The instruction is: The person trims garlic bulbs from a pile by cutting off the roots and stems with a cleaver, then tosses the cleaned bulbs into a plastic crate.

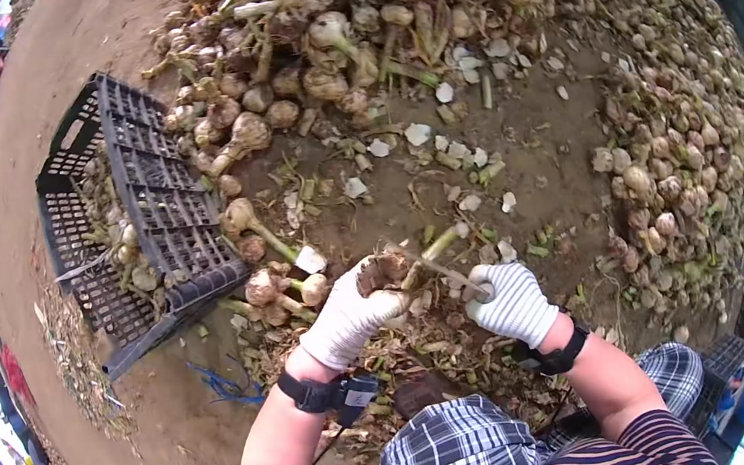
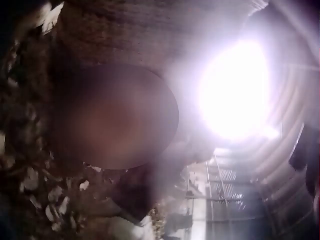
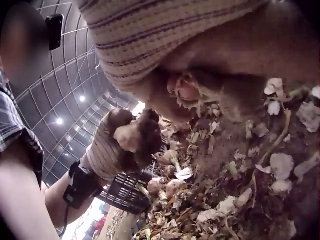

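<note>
Trimming seems underway: the left hand (image 1: 352, 316) clasps a garlic bulb (image 1: 381, 272), the right hand (image 1: 512, 303) grips a thin blade (image 1: 440, 269), and cutting next needs steadiness.

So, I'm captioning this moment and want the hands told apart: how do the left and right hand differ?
The left hand grips a garlic bulb, while the right hand grips a thin tool slanting toward that bulb. The left hand is nearer the black plastic crate; the right hand is nearer the garlic heap at the head view's right. Both wear pale striped gloves.
</note>
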`<state>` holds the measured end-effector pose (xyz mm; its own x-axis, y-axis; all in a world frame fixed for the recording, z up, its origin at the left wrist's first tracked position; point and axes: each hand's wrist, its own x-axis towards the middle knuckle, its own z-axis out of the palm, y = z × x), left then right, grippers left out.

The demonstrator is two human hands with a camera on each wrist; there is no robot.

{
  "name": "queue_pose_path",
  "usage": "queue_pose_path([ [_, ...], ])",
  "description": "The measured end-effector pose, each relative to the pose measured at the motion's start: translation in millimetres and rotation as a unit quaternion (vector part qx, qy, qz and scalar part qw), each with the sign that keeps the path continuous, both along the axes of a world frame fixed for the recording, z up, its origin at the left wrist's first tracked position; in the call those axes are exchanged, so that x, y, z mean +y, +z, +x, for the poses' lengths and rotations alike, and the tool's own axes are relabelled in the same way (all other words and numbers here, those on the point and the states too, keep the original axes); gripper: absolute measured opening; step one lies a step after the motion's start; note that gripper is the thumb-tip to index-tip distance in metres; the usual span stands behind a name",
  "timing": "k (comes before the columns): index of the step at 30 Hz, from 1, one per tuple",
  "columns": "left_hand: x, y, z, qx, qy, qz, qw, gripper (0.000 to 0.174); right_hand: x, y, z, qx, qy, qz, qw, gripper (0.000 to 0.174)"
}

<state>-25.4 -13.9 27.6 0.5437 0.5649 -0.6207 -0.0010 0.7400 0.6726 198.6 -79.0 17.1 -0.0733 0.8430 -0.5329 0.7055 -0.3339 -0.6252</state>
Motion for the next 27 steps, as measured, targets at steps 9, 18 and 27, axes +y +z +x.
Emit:
queue_pose_path([
  [9,-9,-5,-6,0.139,0.04,0.08,0.986,0.031,-13,-22,10,-0.095,0.058,-0.114,0.987,0.029],
  [18,33,64,83,-0.028,0.004,0.501,0.865,0.071,-33,-103,11,-0.167,0.176,0.243,0.939,0.017],
  [27,100,-79,-60,0.709,-0.127,0.281,0.634,0.076,-47,-94,37,0.097,-0.344,-0.126,0.926,0.021],
])
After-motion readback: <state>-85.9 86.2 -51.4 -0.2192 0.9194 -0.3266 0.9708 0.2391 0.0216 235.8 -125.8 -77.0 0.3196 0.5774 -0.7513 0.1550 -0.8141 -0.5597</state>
